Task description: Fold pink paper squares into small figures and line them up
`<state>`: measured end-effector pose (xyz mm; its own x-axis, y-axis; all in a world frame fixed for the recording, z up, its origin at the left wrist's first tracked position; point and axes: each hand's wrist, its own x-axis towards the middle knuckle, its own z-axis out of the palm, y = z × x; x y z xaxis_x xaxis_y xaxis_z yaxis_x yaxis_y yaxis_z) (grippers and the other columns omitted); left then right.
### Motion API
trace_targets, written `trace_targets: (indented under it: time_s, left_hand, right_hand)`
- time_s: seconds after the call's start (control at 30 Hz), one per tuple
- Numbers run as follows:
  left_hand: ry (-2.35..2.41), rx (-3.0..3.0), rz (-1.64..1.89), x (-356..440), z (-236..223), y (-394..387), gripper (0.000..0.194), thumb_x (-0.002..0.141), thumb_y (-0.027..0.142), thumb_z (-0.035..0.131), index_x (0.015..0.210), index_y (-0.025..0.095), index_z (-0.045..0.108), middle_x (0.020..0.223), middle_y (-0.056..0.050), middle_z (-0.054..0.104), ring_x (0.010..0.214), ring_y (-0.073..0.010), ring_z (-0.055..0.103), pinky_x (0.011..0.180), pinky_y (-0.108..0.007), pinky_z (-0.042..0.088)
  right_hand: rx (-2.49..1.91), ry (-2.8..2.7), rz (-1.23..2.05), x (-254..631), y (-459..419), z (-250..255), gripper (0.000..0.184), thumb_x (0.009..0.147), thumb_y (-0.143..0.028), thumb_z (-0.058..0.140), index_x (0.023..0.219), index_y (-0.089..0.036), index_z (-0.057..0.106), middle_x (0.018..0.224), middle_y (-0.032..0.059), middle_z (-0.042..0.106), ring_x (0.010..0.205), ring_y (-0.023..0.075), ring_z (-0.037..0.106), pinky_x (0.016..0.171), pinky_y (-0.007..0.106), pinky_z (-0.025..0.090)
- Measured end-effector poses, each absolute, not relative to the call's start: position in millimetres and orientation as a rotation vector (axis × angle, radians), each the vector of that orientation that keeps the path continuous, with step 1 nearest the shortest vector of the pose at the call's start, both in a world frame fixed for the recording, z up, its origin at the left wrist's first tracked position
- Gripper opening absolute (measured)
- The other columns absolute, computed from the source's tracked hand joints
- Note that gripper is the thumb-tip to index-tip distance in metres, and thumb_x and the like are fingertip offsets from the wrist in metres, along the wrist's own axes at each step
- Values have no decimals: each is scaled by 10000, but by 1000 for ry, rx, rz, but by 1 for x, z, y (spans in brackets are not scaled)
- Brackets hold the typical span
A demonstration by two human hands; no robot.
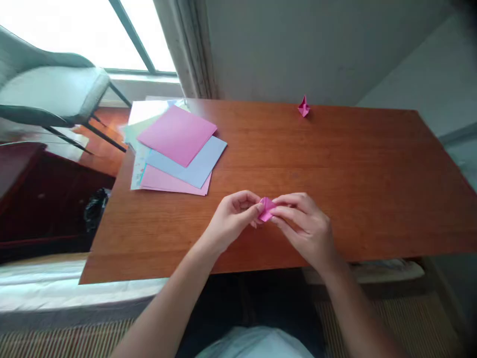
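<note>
A small piece of folded pink paper [266, 209] is pinched between my two hands, above the near part of the wooden table [335, 164]. My left hand [238, 214] grips its left side, the thumb lying on top. From the right, the fingertips of my right hand [305, 223] close on the opposite edge. Parts of the paper are hidden behind my fingers. At the far edge of the table stands a small pink origami figure [304, 106] with a pointed top, apart from both hands.
Left on the table lies a loose pile of paper, with a pink sheet [179, 134] over a light blue sheet [201, 161] and paler pink sheets [171, 181]. A chair [55, 89] stands beyond the table's left side, near the window. A curtain [190, 49] hangs behind.
</note>
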<state>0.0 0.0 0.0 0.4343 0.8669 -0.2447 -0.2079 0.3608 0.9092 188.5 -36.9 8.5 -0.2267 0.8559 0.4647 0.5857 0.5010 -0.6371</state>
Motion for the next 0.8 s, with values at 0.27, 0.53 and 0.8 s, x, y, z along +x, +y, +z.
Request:
trace_targets:
  time_s: [0.27, 0.53, 0.8]
  left_hand:
    - [834, 924, 826, 0, 2, -1, 217, 867, 332, 746, 868, 126, 675, 765, -31, 687, 675, -116, 627, 612, -208, 505]
    - [844, 968, 785, 0, 4, 0, 240, 882, 355, 717, 840, 124, 670, 742, -32, 677, 650, -109, 590, 585, -204, 462]
    - [852, 978, 762, -1, 3, 0, 229, 883, 348, 720, 850, 132, 654, 702, -5, 656, 614, -90, 571, 574, -194, 442]
  right_hand:
    - [-1306, -1714, 680, 185, -34, 10, 84, 899, -172, 710, 907, -252, 735, 997, 18, 711, 945, 175, 670, 851, 330, 529]
    - [-1311, -1511, 989, 184, -30, 11, 66, 905, -248, 708, 842, -235, 721, 932, 32, 708, 886, 189, 666, 749, 324, 534]
    - [-1310, -1445, 1061, 184, -31, 10, 51, 892, -251, 721, 843, -238, 733, 941, 40, 711, 893, 201, 669, 752, 332, 532]
